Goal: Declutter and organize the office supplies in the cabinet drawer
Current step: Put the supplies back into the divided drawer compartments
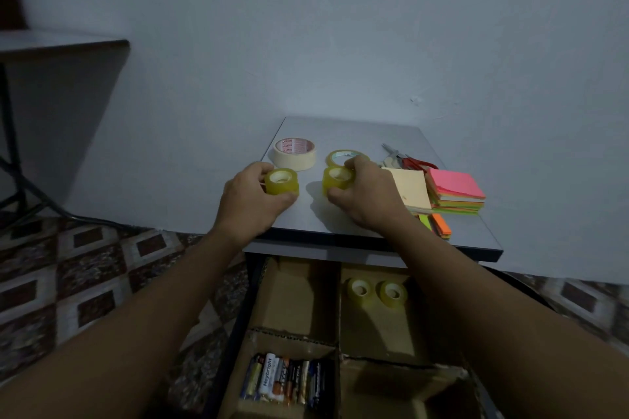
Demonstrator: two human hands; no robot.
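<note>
Grips full: your left hand (250,197) curls round left roll (281,181), right hand (367,196) round right roll (336,180); masking tape (295,154) just beyond.

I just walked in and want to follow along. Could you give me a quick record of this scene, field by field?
left hand: grips a yellow tape roll on the cabinet top
right hand: grips a second yellow roll beside the first
also on top: masking tape, flat tape roll, scissors, sticky notes
drawer: open, split by cardboard dividers
back right compartment: two yellow rolls
front left compartment: batteries
</note>
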